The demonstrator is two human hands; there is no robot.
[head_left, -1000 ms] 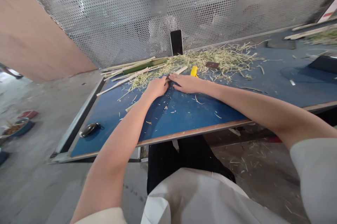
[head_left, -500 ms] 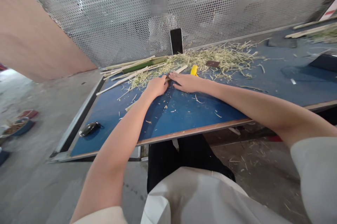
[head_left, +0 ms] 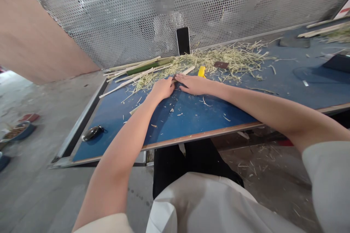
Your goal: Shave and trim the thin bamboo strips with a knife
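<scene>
A pale split bamboo strip [head_left: 183, 72] lies slantwise on the blue-topped work table [head_left: 191, 116], its near end hidden where my left hand [head_left: 162, 89] and right hand [head_left: 194, 85] meet; the left looks curled over it, the right pressed flat, though I cannot tell whether either truly grips. I judge the risk to be a slip: a splintered edge could drag across my fingers. A jolt could also scatter the heap of straw-coloured shavings [head_left: 218, 59] or knock the yellow-handled tool [head_left: 201, 72] and propped black phone [head_left: 183, 41].
</scene>
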